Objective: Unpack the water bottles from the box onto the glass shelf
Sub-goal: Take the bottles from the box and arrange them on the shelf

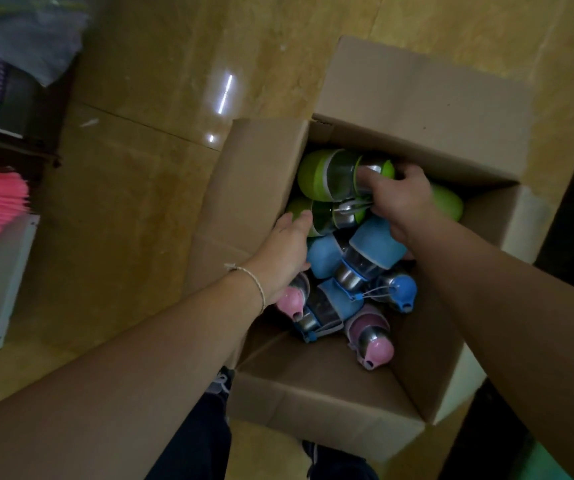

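green bottle (316,176) under right fingers (386,190), seemingly gripped

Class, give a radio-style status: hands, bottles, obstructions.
Right hand grips upper green bottle in box. Left hand touches lower green bottle. Nothing blocking lift.

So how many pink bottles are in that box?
2. One pink bottle lies by the left hand; a second pink bottle lies at the near end of the box. Others may be hidden underneath.
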